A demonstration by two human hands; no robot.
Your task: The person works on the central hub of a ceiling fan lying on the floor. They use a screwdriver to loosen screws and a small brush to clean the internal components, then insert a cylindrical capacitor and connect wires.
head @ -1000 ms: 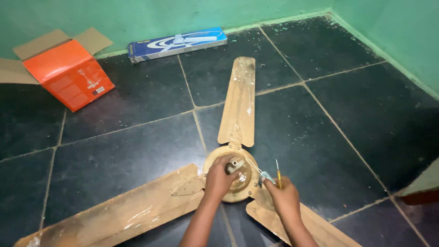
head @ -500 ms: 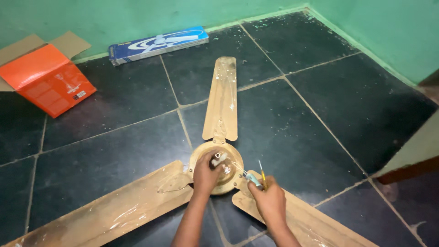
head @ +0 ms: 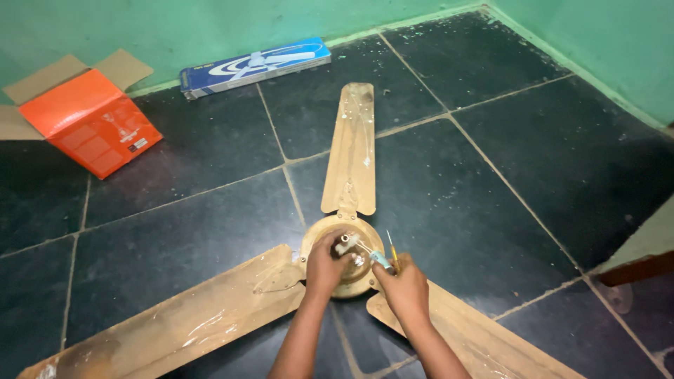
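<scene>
The floor (head: 533,161) is laid with dark square tiles and meets a green wall (head: 140,28) at the far side. A three-bladed ceiling fan (head: 349,154), tan and dusty, lies flat on the floor directly before you, its round hub (head: 319,242) nearest your hands. Your left hand (head: 326,267) rests on top of the hub, fingers curled closed over its centre beside the white wires (head: 349,243). Your right hand (head: 405,288) sits just right of the hub, closed on a thin yellow-tipped screwdriver (head: 390,247) that points away from you. An orange cardboard box (head: 88,126), flaps open, stands near the wall at the left. A long blue and white box (head: 256,67) lies along the base of the wall.
</scene>
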